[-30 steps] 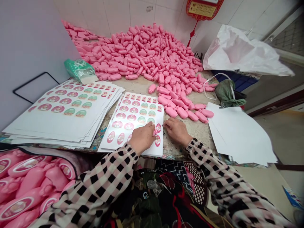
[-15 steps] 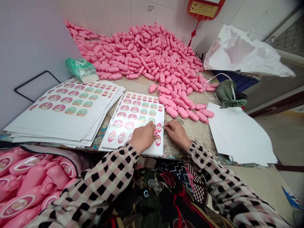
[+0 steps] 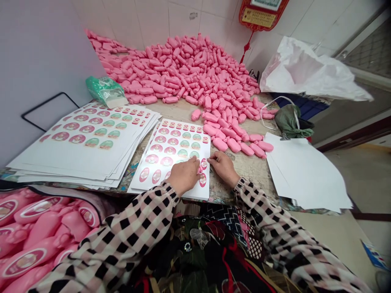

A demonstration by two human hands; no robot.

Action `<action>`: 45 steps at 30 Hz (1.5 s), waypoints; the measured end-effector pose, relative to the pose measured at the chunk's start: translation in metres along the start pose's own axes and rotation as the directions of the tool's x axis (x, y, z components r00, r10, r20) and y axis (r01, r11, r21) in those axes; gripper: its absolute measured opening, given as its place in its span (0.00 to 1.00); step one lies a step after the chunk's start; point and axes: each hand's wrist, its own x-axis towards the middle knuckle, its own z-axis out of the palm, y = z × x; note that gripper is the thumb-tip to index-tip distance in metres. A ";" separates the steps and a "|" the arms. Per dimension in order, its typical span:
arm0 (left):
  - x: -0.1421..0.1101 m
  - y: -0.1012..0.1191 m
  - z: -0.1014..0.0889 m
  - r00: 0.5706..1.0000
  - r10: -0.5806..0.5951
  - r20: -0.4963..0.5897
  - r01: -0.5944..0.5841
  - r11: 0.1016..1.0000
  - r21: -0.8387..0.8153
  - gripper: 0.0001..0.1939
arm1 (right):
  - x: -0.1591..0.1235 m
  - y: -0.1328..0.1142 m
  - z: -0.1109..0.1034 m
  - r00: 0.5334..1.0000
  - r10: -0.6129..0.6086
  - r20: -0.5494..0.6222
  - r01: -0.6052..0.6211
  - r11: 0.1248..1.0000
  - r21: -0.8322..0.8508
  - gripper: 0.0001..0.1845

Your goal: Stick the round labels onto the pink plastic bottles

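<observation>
smooth plastic everywhere, the pink bottles point(image 3: 183, 69) gleaming with a soft satin sheen! the sticker sheet point(image 3: 179, 146) was smooth white paper, while the tabletop point(image 3: 250, 171) looked rough and scuffed. shiny, crinkled film wrapped the green packet point(image 3: 102, 87)! the checked sleeve point(image 3: 137, 228) was matt cloth, the drawstring pouch point(image 3: 287, 120) dull fabric, the wall point(image 3: 152, 20) smooth tile.

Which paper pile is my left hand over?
The middle sticker-sheet pile: your left hand covers part of its lower right. The larger sticker-sheet pile at left and the blank-topped pile at right have no hand over them.
</observation>
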 end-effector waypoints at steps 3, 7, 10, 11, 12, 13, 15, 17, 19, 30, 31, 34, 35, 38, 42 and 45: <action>0.001 0.000 0.000 1.000 -0.011 0.010 0.012 1.000 -0.008 0.20 | 0.001 0.000 0.000 1.000 0.018 0.012 -0.018 1.000 0.015 0.05; 0.000 0.000 0.000 1.000 -0.014 0.004 0.014 1.000 -0.009 0.19 | -0.002 0.000 -0.007 0.997 -0.059 0.049 0.061 0.997 -0.035 0.05; 0.000 -0.001 0.003 1.000 -0.003 -0.018 0.003 1.000 0.000 0.18 | -0.006 0.000 -0.014 0.991 -0.107 0.081 0.113 0.992 -0.065 0.05; 0.000 -0.001 0.003 1.000 -0.002 -0.021 0.002 1.000 0.001 0.19 | -0.007 0.000 -0.015 0.989 -0.116 0.095 0.123 0.990 -0.070 0.05; 0.000 -0.001 0.004 1.000 -0.004 -0.021 0.004 1.000 0.002 0.19 | -0.007 0.000 -0.017 0.986 -0.123 0.108 0.132 0.988 -0.075 0.05; 0.000 -0.001 0.005 1.000 -0.006 -0.020 0.006 1.000 0.001 0.19 | -0.008 0.000 -0.018 0.984 -0.129 0.120 0.139 0.987 -0.079 0.05; 0.000 -0.001 0.005 1.000 -0.009 -0.016 0.009 1.000 0.001 0.19 | -0.010 0.000 -0.019 0.981 -0.131 0.141 0.144 0.986 -0.083 0.05; 0.000 0.000 0.005 1.000 -0.008 -0.015 0.008 1.000 0.000 0.19 | -0.012 0.001 -0.019 0.979 -0.128 0.157 0.142 0.987 -0.077 0.05; 0.000 0.000 0.004 1.000 -0.008 -0.011 0.008 1.000 -0.003 0.19 | -0.015 0.000 -0.020 0.977 -0.133 0.168 0.146 0.987 -0.068 0.05; -0.003 0.000 0.002 1.000 -0.012 0.006 0.012 1.000 -0.018 0.20 | -0.024 -0.004 -0.020 0.979 -0.119 0.167 0.135 0.987 -0.085 0.05; -0.003 0.000 0.002 1.000 -0.014 0.010 0.014 1.000 -0.020 0.20 | -0.024 -0.004 -0.018 0.985 -0.099 0.144 0.112 0.990 -0.081 0.05; -0.003 0.000 0.002 1.000 -0.011 0.012 0.011 1.000 -0.017 0.21 | -0.022 -0.003 -0.014 0.994 -0.066 0.084 0.072 0.995 -0.070 0.06; -0.003 0.000 0.002 1.000 -0.009 0.011 0.009 1.000 -0.016 0.21 | -0.021 -0.003 -0.013 0.995 -0.064 0.082 0.070 0.995 -0.070 0.06; -0.003 -0.001 0.004 1.000 -0.002 0.003 0.002 1.000 -0.021 0.23 | -0.018 -0.004 -0.013 0.992 -0.068 0.103 0.076 0.994 -0.080 0.06; -0.004 -0.002 0.005 1.000 0.017 0.002 -0.017 1.000 -0.012 0.26 | -0.013 -0.005 -0.015 0.989 -0.076 0.127 0.091 0.989 -0.115 0.07; -0.007 -0.001 0.003 0.997 0.064 0.032 -0.064 0.998 0.002 0.27 | -0.010 -0.006 -0.016 0.986 -0.072 0.148 0.092 0.986 -0.138 0.09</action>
